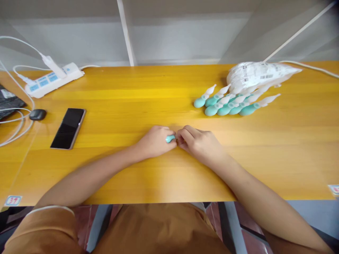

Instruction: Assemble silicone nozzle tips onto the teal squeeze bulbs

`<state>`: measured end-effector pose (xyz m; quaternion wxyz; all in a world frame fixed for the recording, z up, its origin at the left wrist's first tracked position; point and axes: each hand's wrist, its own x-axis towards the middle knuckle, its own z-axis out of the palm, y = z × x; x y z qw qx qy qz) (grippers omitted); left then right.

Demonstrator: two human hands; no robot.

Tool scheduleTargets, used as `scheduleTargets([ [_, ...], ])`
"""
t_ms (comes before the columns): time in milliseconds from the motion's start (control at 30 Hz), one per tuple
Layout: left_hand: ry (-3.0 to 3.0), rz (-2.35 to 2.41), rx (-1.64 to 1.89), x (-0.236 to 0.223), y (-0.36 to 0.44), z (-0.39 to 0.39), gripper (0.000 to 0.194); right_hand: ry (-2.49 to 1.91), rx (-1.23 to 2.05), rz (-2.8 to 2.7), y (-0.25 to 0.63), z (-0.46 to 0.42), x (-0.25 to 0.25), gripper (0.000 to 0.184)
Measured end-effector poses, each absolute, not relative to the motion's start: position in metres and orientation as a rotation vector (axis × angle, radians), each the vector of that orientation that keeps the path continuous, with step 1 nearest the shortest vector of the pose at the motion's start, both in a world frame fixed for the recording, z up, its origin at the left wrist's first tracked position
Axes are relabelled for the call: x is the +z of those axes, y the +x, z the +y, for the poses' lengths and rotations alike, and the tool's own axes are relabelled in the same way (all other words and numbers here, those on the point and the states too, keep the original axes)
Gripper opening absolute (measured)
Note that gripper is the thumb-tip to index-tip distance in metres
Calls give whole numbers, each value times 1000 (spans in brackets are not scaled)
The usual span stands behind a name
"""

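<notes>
Near the middle of the wooden table (159, 183), my left hand (156, 141) is closed around a teal rubber bulb (170, 138), part of which shows between the fingers. It has the same colour as the bulb syringes on the table. My right hand (196, 141) meets it from the right, fingertips pinched together right beside the left fingers. What the right fingers hold, if anything, is hidden. Beyond my right hand several teal bulb syringes (211, 110) with translucent white tips lie grouped in rows, their tips pointing to the back right.
A white plastic bag (254, 76) lies behind the syringes. On the left are a phone (68, 128), a black mouse-like object (37, 114), a white power strip (55, 80) with cables, and a dark item (10, 102) at the edge. A grey partition (185, 42) closes off the back.
</notes>
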<state>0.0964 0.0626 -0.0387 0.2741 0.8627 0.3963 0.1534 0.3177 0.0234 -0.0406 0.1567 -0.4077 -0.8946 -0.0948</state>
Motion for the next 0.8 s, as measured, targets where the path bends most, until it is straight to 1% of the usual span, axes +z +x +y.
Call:
scheduleTargets([
  [200, 2351, 1031, 411, -42, 96, 64, 20, -1129, -260, -2520, 317, 27, -42, 17],
  [800, 2298, 1082, 443, -35, 96, 60, 18, -1087, -300, -2399, 319, 31, -48, 15],
])
